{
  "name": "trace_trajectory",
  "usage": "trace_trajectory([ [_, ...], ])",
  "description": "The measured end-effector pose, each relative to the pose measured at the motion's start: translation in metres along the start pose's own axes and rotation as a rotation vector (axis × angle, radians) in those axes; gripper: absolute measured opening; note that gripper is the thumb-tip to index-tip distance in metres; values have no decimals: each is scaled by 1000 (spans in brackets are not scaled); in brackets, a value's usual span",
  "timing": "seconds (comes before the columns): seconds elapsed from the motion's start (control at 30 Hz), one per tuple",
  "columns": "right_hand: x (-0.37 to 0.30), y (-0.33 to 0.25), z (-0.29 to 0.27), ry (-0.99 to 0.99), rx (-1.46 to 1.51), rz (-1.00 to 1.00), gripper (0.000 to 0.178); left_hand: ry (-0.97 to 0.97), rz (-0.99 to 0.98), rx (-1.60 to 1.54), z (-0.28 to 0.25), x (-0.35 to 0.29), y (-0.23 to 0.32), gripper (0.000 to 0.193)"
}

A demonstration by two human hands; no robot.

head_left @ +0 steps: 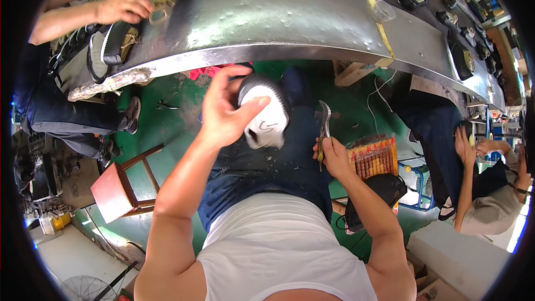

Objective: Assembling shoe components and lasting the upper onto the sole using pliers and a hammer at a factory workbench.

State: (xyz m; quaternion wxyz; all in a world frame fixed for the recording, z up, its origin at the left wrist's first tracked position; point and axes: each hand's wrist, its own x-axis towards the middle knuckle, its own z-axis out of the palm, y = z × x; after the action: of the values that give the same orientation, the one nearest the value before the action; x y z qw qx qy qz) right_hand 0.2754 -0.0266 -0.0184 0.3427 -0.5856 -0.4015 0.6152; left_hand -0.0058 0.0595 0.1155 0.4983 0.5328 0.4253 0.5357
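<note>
My left hand (218, 112) is closed round a shoe (266, 120), thumb on its pale underside and fingers behind. The shoe has a black edge and a white face with a dark squiggle, and is raised over my lap. My right hand (334, 158) grips lasting pliers (325, 120) by the handles, their curved metal head pointing up toward the bench. Shoe and pliers are apart.
A long metal-topped bench (278, 19) runs across the front, with several shoes and a clear cup (383, 11) on it. A co-worker's hand (125, 5) is at the left, another person (493, 189) at the right. A wooden stool (117, 189) and a beaded mat (374, 157) flank me.
</note>
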Motion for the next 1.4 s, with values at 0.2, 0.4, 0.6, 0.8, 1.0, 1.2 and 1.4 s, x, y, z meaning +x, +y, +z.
trace_trajectory([
  [0.2,-5,-23,-2,-108,-384,-92,29,-383,-573,318,16,29,-111,48],
  [0.4,-20,-51,1,-364,-479,-80,23,-269,-468,615,-4,-59,-91,42],
  [0.6,-1,-66,8,-578,-500,182,25,-157,-222,857,7,-65,-94,19],
  [0.8,17,-117,4,-649,-270,478,29,-245,-37,990,28,-72,-80,21],
  [1.0,21,-133,20,-589,-1125,-7,29,66,-692,-9,17,-63,-146,47],
  [1.2,6,-61,40,-401,-762,-23,27,6,-797,-247,9,-66,-155,81],
  [1.4,2,-28,51,-322,-126,333,25,-60,-824,-285,11,-49,-146,77],
])
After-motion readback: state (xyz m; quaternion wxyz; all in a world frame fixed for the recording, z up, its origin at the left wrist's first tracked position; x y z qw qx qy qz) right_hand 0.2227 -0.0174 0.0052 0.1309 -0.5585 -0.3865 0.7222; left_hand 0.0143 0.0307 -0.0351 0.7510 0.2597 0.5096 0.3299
